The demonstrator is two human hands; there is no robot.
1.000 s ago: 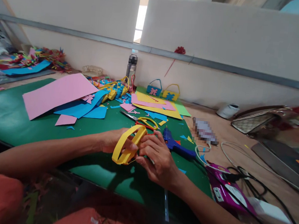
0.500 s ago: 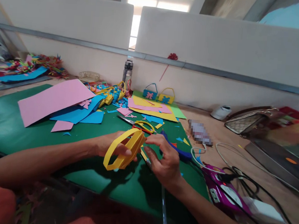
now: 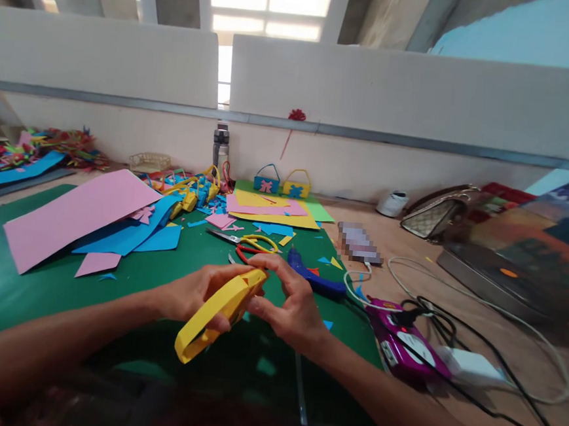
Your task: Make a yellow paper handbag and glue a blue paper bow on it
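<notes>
A small yellow craft handbag (image 3: 238, 295), made from foam or paper sheet, is tilted above the green mat, its strap handle towards me. My left hand (image 3: 189, 294) is closed around its side, thumb on the near face. At the bag's far right end, the thumb and fingers of my right hand (image 3: 296, 309) press against it from both sides. Just beyond the hands lie scissors with yellow handles (image 3: 260, 240) and a red-handled pair (image 3: 242, 254), partly hidden by my fingers. A blue glue gun (image 3: 316, 281) rests right of them.
Pink sheets (image 3: 82, 213) and blue sheets (image 3: 159, 239) cover the mat's left. Finished bags, a blue one (image 3: 266, 184) and a yellow one (image 3: 296, 188), stand at the back. Right are a phone (image 3: 359, 242), a purple power strip (image 3: 407, 344) and cables. A clear stick (image 3: 300, 391) lies near the front edge.
The yellow handbag and both hands have come lower and nearer to me. My right fingers, formerly more apart at the bag's end, now close on it. The camera view has shifted.
</notes>
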